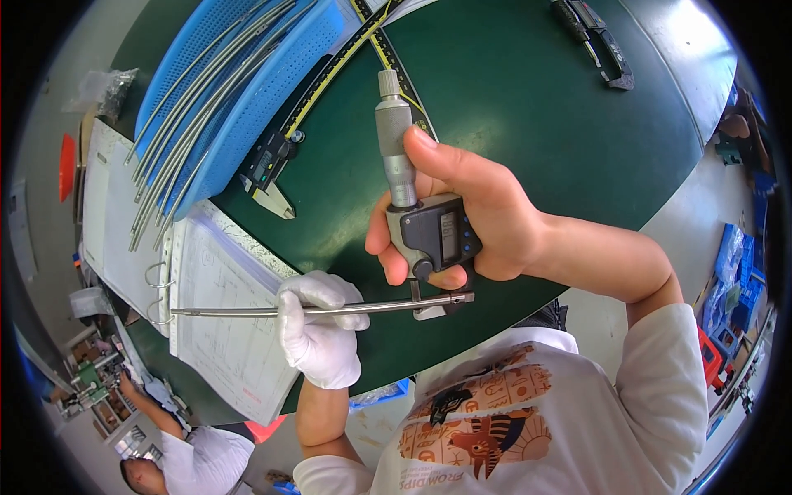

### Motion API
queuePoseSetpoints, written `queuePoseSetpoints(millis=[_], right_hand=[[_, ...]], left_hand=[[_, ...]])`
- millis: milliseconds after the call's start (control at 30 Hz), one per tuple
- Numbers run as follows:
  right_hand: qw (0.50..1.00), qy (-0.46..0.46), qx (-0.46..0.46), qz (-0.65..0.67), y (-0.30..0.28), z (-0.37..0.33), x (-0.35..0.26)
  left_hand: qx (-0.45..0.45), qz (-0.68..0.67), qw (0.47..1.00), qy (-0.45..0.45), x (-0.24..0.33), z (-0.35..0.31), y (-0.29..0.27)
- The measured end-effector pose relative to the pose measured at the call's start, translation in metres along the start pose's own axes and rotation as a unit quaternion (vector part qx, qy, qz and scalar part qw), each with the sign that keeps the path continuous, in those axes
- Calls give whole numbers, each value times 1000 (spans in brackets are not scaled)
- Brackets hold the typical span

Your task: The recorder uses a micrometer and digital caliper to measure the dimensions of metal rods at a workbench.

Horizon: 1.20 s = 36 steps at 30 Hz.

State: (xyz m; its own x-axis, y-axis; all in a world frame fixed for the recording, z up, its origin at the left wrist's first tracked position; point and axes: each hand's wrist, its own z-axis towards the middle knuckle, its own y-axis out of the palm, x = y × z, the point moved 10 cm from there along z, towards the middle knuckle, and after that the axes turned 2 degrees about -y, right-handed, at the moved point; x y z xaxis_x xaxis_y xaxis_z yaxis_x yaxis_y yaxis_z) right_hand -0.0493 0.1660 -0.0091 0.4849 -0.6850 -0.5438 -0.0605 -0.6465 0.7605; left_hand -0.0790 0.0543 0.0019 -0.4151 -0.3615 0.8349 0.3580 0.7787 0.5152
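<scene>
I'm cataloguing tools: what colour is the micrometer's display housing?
The display housing is black, best seen in the head view.

Left hand: white fabric glove, soft creases at the fingers, ends at the wrist. Right hand: ungloved. Both forearms bare. T-shirt: white, sleeves short and loose. Chest print: orange-brown and cream, panels of small figures, striped headdress, black animal shape, sun rays, lettering.

Smooth, glossy metal rod
</scene>
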Motion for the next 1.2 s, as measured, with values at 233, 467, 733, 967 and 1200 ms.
queuePoseSetpoints(millis=[233,467,733,967,1200], right_hand=[[998,18,5,67,-1,0,6],[999,10,-6,49,1,-1,3],[999,1,-17,32,1,-2,0],[997,8,-21,78,1,0,4],[999,14,-9,51,0,0,4]], left_hand=[[18,6,1000,-17,-5,-2,2],[13,27,999,-32,-10,-2,0],[-11,-5,1000,9,1,2,3],[-3,-6,1000,-15,-5,-1,8],[-11,3,999,-37,-12,-3,7]])
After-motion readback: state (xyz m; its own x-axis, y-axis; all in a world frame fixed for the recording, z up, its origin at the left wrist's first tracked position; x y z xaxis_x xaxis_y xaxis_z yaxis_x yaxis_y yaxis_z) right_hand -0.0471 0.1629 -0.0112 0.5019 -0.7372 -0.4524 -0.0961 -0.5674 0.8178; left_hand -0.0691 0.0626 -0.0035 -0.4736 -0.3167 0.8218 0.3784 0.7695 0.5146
